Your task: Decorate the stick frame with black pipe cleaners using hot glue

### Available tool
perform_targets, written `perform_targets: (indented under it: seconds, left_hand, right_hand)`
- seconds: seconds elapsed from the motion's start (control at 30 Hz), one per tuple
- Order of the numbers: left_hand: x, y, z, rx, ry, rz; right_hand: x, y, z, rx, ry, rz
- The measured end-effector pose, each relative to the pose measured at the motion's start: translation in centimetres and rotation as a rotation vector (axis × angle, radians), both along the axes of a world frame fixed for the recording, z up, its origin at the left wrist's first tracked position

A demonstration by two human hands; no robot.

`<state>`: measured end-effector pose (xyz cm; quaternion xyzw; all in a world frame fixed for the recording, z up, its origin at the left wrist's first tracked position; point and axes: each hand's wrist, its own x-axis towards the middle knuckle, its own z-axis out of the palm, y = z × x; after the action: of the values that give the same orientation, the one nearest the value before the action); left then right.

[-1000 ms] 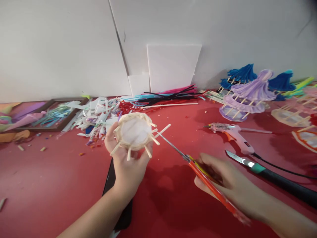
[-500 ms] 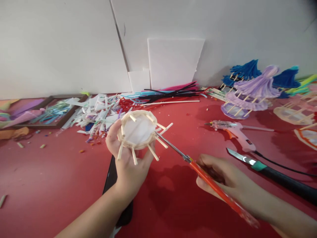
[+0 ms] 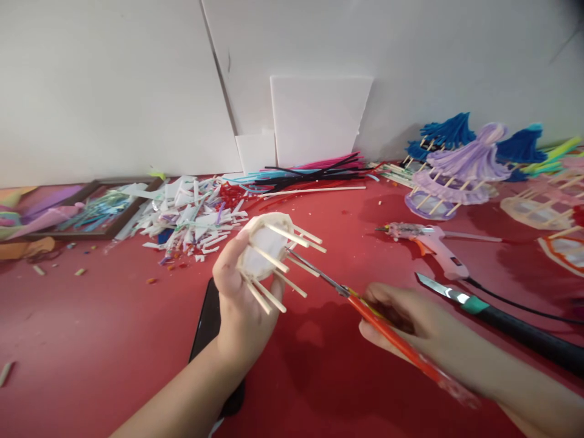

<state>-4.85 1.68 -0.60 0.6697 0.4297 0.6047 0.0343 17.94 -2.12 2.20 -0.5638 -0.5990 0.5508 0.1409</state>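
Note:
My left hand (image 3: 244, 298) is closed around the edge of a small round craft base (image 3: 264, 258), with a white disc in the middle and a cream rim. Several thin wooden sticks stand out from the rim, pointing to the lower right. In my right hand (image 3: 406, 319) is a pair of long-nose pliers (image 3: 344, 291) with red handles. Their slim metal tips reach the base's right side among the sticks; whether they grip one I cannot tell. Under my left wrist lies a black phone (image 3: 207, 322), partly hidden.
To the right lie a pink glue gun (image 3: 433, 240) and a black-handled utility knife (image 3: 497, 322), blade bare. Finished-looking purple (image 3: 465, 161) and blue (image 3: 449, 131) stick models stand behind. White scraps (image 3: 191, 210) and pipe cleaners (image 3: 314, 173) lie along the wall.
My left hand has tilted the round base and shifted it slightly right, so the sticks now slant to the lower right. The pliers have barely moved.

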Motion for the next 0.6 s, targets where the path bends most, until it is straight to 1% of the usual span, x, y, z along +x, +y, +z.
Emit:
perform_targets:
  seconds: [0.07, 0.1, 0.2, 0.27, 0.33, 0.47, 0.6]
  left_hand:
    - [0.0, -0.1, 0.3, 0.026, 0.073, -0.077]
    - [0.0, -0.2, 0.4, 0.014, 0.09, -0.101]
    - [-0.2, -0.4, 0.1, -0.037, 0.081, -0.106]
    - [-0.3, -0.4, -0.2, -0.049, 0.048, -0.1]
    - [-0.2, -0.4, -0.3, -0.052, 0.022, -0.125]
    - [0.3, -0.2, 0.5, -0.015, 0.069, -0.168]
    - [0.7, -0.2, 1.2, -0.007, 0.103, -0.165]
  right_hand:
    - [0.1, 0.2, 0.2, -0.019, 0.052, -0.027]
    - [0.2, 0.3, 0.3, -0.027, 0.063, -0.031]
    - [0.3, 0.5, 0.6, -0.075, 0.056, -0.005]
    - [0.3, 0.5, 0.4, -0.075, 0.021, 0.003]
    - [0.3, 0.5, 0.0, -0.038, -0.029, -0.001]
    - [0.0, 0.2, -0.8, 0.008, -0.148, 0.004]
    - [-0.5, 0.0, -0.3, 0.024, -0.251, 0.016]
